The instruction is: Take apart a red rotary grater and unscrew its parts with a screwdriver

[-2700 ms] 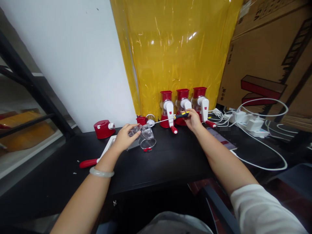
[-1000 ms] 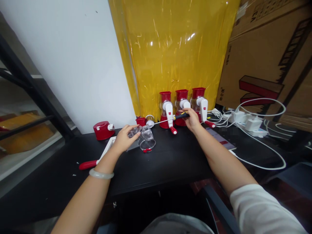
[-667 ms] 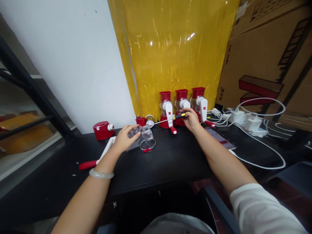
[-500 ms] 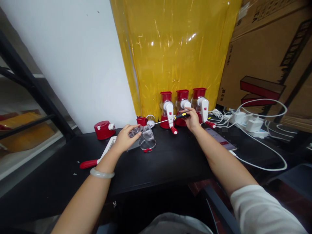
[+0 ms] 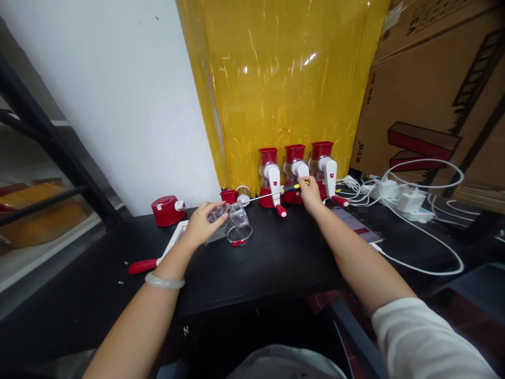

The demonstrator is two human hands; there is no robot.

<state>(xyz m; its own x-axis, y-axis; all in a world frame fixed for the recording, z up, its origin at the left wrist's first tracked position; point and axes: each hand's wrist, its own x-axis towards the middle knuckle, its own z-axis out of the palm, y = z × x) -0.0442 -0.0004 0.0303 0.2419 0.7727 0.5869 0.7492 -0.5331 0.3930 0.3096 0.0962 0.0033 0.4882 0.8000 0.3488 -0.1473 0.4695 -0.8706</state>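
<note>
My left hand [image 5: 205,225] is closed around one end of a clear plastic grater housing [image 5: 237,220] at the middle of the table. A small red clip [image 5: 239,243] sits at the housing's round lower rim. In my right hand [image 5: 310,193] is a screwdriver [image 5: 291,188] with a black and yellow handle. Its long shaft points left, and the tip reaches the upper part of the housing; whether it touches a screw is too small to tell. Behind the housing are a red part [image 5: 228,196] and a metal grater drum [image 5: 243,195].
Three red and white rotary graters [image 5: 270,179] stand along the back. A red base [image 5: 169,210] and a white crank with a red grip [image 5: 142,266] lie at left. At right are a tablet [image 5: 357,226], white cables and chargers [image 5: 410,202], and a cardboard box [image 5: 430,105].
The fingers of my right hand have closed lower around the screwdriver's handle, where they were more spread before. My left hand and the housing have stayed in place.
</note>
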